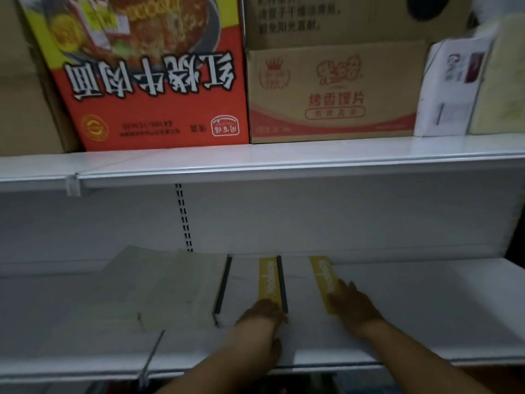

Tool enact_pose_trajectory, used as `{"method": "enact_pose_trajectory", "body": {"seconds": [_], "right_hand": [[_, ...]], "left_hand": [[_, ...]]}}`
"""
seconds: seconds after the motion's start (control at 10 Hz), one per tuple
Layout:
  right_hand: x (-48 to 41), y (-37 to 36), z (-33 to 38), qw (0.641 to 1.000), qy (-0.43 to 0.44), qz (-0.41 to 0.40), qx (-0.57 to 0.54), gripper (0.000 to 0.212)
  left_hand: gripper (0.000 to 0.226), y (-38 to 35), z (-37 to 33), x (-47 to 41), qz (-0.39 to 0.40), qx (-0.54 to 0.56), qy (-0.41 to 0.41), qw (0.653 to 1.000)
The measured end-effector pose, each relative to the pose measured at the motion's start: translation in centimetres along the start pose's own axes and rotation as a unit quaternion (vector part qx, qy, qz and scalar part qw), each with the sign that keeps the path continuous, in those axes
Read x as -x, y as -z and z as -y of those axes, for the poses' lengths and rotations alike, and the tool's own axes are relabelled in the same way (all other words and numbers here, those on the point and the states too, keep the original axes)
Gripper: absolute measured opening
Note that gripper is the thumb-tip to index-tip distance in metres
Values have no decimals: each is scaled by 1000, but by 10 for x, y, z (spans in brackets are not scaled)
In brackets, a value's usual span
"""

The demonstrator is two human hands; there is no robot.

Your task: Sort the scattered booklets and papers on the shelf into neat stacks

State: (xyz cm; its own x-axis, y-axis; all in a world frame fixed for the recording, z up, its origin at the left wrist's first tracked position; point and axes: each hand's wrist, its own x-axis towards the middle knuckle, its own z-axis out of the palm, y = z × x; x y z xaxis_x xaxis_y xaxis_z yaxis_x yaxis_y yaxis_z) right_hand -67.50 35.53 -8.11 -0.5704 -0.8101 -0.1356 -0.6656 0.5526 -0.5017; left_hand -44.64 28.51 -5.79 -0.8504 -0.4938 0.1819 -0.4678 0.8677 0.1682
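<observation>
Left of my fingers, pale papers (pixel 159 288) lie loosely spread on the white shelf (pixel 426 308). My left hand (pixel 261 314) rests on the near end of the left booklet (pixel 244 288), but blur keeps me from telling how its fingers lie. My right hand (pixel 355 305) lies flat, fingers spread, on the yellow band (pixel 322 277) of the right booklet (pixel 301 294).

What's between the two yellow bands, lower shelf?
In the head view, a thin black binding strip beside the left yellow band, then plain white booklet cover up to the right yellow band.
</observation>
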Motion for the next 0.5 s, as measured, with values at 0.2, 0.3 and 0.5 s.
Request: {"method": "enact_pose_trajectory", "body": {"seconds": [0.2, 0.3, 0.5], "right_hand": [[59, 9, -8, 986, 43, 37, 155, 67], [90, 18, 3, 975, 80, 67, 196, 80], [137, 42, 33, 964, 114, 61, 233, 67]], "left_hand": [[66, 68, 16, 62, 148, -110, 144, 972], [67, 94, 13, 85, 164, -127, 162, 965], [66, 128, 14, 97, 166, -92, 162, 968]]}}
